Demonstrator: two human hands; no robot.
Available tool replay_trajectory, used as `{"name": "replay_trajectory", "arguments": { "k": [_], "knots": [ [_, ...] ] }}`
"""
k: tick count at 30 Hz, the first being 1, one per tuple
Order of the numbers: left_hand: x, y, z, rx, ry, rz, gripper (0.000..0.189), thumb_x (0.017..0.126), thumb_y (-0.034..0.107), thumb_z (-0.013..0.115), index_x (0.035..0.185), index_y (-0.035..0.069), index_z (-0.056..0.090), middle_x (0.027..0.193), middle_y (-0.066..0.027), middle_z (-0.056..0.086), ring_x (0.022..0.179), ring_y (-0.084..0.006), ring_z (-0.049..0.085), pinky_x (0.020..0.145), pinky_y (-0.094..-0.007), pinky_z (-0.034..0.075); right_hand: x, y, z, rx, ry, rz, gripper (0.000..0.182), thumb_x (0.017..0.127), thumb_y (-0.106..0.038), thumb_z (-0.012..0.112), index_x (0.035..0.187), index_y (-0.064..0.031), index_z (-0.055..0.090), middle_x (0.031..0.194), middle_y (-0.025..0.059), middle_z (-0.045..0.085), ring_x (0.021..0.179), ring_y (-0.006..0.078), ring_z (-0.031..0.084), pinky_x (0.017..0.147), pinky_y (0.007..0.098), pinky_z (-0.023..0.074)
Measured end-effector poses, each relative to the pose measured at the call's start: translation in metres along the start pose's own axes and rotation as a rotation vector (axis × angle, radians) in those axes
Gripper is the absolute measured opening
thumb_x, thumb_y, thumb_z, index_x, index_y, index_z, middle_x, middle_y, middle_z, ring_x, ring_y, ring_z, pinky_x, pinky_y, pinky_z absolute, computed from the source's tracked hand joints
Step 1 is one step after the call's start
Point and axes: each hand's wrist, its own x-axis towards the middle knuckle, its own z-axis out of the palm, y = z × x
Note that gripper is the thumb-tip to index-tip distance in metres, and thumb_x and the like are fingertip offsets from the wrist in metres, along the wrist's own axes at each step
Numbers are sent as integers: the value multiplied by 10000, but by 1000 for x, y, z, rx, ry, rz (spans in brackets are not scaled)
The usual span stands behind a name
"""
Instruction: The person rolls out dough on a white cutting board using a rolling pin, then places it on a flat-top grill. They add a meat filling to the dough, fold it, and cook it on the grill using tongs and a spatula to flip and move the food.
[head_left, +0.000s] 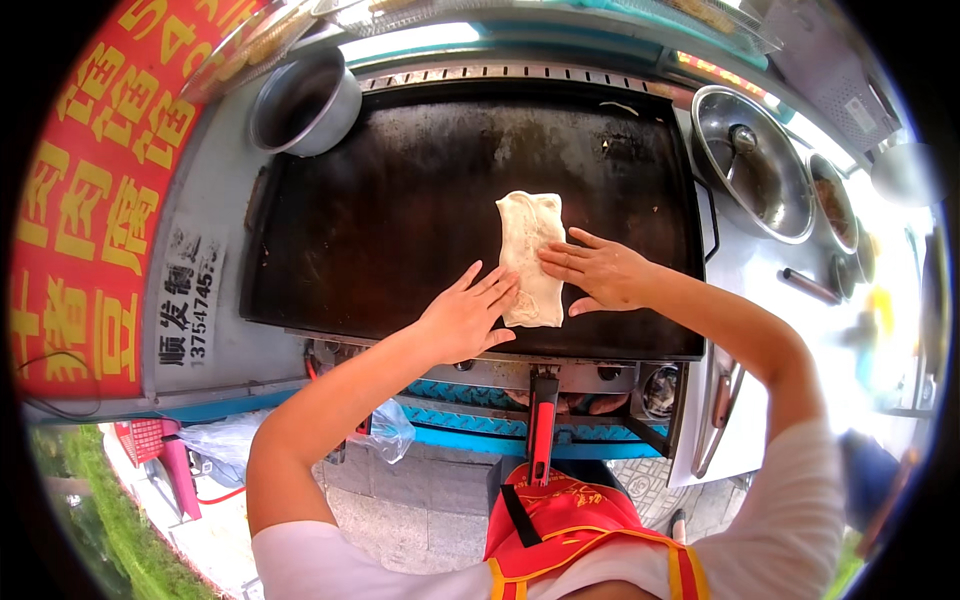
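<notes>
A long, roughly rectangular piece of pale dough (531, 232) lies flat on a dark griddle (390, 210), right of its middle. Darker filling shows through in patches, most near the end closest to me. My left hand (472, 311) rests its fingertips on the left edge of the dough, its thumb apart from the other fingers. From the other side, my right hand (600, 270) lays its fingers over the right edge. Both palms face down with the fingers extended, and neither hand grips anything.
A deep metal pot (307, 105) stands at the griddle's back left corner. To the right are a steel bowl (772, 195) with a ladle (741, 142) and a knife (721, 401) on a white board (682, 450). A red-handled tool (541, 427) juts from the front.
</notes>
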Motion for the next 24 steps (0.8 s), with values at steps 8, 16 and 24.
{"name": "replay_trajectory", "arguments": {
  "k": [8, 16, 24],
  "knots": [
    [-6, 14, -7, -150, -13, -26, 537, 985, 432, 367, 1294, 15, 503, 1426, -137, 416, 1357, -266, 339, 1153, -436, 202, -5, -31, -13, 91, 58, -69, 687, 948, -535, 379, 1413, -30, 370, 1501, 101, 326, 1414, 241, 247, 1178, 435, 144],
    [34, 18, -56, -208, -144, -335, 348, 885, 201, 508, 1152, -3, 599, 1168, -153, 615, 1173, -306, 533, 1064, -421, 345, 4, -45, -15, 257, 46, 59, 618, 954, -465, 425, 1345, 13, 444, 1439, 138, 407, 1377, 278, 315, 1155, 433, 206],
    [67, -37, 11, -13, 89, -304, 644, 993, 449, 289, 1478, 30, 225, 1557, -94, 197, 1455, -230, 97, 1176, -485, 33, 24, 26, 14, -24, 157, 161, 868, 861, -580, 509, 1431, 33, 281, 1517, 179, 251, 1418, 303, 222, 1159, 446, 175]
  ]
}}
